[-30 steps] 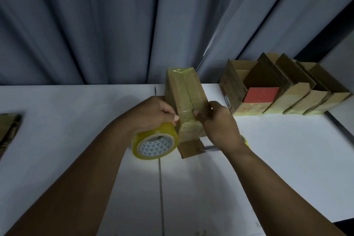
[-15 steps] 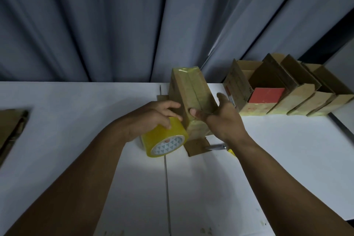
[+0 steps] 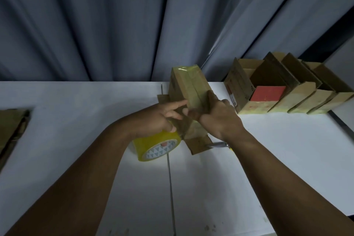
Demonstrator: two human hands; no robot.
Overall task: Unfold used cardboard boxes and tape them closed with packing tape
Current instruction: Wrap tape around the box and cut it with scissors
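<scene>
On the near end of the box (image 3: 188, 86), two hands. Left hand (image 3: 160, 119) wrapped round one yellow tape roll (image 3: 156, 148), thumb on top of it, pointing finger stretched out to touch the side of the box. Right hand (image 3: 217, 119) holding nothing, fingers laid flat along the taped top, thumb pressed on the near face. Between roll and box, maybe a stretch of tape; too dim to tell.

Only one box between the hands, standing in the middle of the white table (image 3: 76, 120), shiny with tape. One loose flap (image 3: 199, 144) sticking out low at the near end, one small flap (image 3: 162, 98) on the left side. Just beside the right wrist, one small metal tool (image 3: 218, 144), mostly hidden by that wrist.

Far right, a row of open boxes (image 3: 306, 99), four by count, side by side and touching, with one red thing (image 3: 267, 93) inside the first. Far left, some flat cardboard (image 3: 11, 130), cut off by the edge. Behind everything, a grey curtain (image 3: 115, 25).
</scene>
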